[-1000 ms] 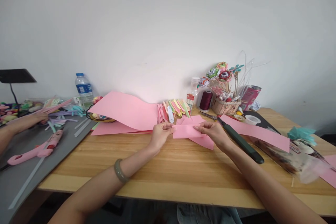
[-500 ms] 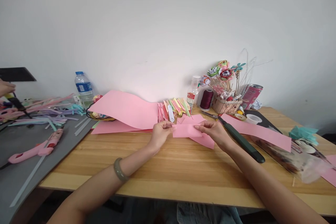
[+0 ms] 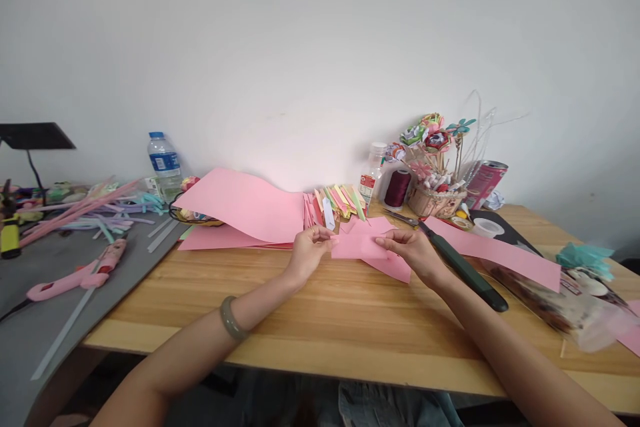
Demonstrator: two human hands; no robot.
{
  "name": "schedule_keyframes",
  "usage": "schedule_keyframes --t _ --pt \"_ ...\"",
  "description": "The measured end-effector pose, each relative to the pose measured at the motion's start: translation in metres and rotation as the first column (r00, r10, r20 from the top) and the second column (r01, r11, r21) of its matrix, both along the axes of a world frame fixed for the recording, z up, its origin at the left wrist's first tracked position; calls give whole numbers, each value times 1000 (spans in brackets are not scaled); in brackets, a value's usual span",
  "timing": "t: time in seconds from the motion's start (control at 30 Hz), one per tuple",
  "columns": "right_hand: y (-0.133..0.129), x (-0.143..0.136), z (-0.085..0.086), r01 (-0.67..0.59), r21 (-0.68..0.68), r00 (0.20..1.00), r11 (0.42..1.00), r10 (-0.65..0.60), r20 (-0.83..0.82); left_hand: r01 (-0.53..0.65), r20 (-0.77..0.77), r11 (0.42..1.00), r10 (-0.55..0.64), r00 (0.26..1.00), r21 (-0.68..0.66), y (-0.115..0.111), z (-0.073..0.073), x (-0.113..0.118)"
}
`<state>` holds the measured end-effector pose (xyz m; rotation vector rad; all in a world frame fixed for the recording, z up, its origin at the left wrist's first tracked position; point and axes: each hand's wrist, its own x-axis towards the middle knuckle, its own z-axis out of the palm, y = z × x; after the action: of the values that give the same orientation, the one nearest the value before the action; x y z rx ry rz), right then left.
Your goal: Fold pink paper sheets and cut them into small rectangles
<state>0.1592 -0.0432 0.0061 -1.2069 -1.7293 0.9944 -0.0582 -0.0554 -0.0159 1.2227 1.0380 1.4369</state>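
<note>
Through the head camera, my only view, I see the left hand point(image 3: 309, 257) pinching the left end of a small pink paper point(image 3: 357, 249) between thumb and fingers, and the right hand point(image 3: 414, 255) pinching it near the right end, thumb uppermost. The paper sits between the two hands, over the wooden table point(image 3: 300, 310), partly overlapping other pink pieces point(image 3: 393, 269) in my line of sight. To handle it well, I'd keep both pinches light and level, drawing it just taut without tugging, since I judge that a stray crease would be hard to smooth out. I can't tell whether it's doubled over. It looks matte, smooth and roughly rectangular. Behind, a large pink sheet point(image 3: 245, 203) bows in a soft wave beside narrow, angular, many-coloured paper strips point(image 3: 345, 203). Rightward, a maroon thread spool point(image 3: 397, 189) stands near paper flowers point(image 3: 436, 140), layered and rounded.
</note>
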Motion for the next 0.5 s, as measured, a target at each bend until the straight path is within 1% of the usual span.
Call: schedule_keyframes --t 0.27,0.5 --pt "2 1 0 -26 35 1000 999 26 1 -3 -4 1000 3 1000 1 -4 5 0" --pt "-2 4 9 -73 57 997 996 71 36 12 5 1000 -12 1000 -6 -2 6 -1"
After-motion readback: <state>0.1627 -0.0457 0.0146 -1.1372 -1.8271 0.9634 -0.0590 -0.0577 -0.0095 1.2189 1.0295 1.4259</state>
